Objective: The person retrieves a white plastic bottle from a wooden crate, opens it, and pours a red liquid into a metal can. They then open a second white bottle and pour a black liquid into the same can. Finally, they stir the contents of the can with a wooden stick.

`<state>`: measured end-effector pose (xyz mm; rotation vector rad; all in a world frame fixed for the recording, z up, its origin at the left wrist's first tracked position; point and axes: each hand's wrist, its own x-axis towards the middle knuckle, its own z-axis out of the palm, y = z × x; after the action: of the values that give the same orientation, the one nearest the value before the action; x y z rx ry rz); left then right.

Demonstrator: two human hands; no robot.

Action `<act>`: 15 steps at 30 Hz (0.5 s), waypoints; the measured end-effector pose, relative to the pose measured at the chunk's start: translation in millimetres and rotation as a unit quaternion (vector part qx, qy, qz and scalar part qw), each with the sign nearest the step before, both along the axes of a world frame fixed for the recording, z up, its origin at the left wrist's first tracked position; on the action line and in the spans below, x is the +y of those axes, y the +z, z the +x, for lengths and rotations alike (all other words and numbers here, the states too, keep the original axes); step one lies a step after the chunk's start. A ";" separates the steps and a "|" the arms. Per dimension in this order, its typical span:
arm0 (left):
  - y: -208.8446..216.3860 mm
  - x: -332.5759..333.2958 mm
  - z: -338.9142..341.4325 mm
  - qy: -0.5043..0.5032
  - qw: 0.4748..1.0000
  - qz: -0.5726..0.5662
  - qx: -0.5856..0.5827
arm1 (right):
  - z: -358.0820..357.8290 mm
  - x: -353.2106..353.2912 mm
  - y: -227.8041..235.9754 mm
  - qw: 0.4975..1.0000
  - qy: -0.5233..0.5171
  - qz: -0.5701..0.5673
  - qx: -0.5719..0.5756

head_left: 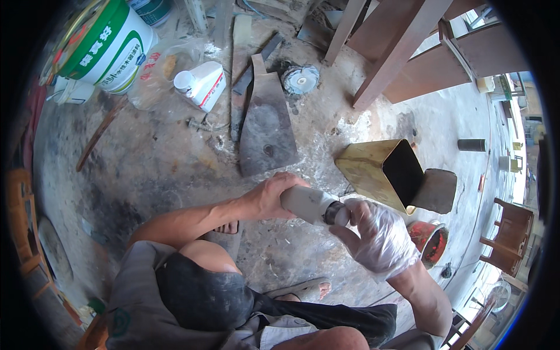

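Observation:
My bare left hand [271, 195] is closed round the base end of a whitish, scuffed plastic bottle [304, 204]. The bottle lies tilted on its side in the air, its neck pointing right. My right hand [378, 236], in a thin clear plastic glove, has its thumb and fingers at the dark, dirty cap [337, 214] on the neck. Whether the cap is loose cannot be made out. Just beyond my left hand, a dark scraper-like board [268, 125] with a narrow handle end lies on the stained concrete floor [175, 146].
An open square metal tin [367, 163] lies on its side at right, above a red-stained bucket [429, 242]. Far left stand a green-and-white paint bucket [111, 44] and a white jug [205, 87]. A round disc [300, 79] and wooden furniture legs [402, 52] are beyond.

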<state>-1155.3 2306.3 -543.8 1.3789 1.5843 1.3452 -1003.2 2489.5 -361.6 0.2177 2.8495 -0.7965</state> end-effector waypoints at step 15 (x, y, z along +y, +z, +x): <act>-7.6 63.9 -26.7 0.065 0.984 0.116 0.118 | -5.2 8.8 -5.6 0.964 -0.235 -0.125 -0.008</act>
<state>-1182.0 2370.2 -551.4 1.6511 1.7410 1.5288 -1008.5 2498.3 -367.1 0.8799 2.6722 -1.2183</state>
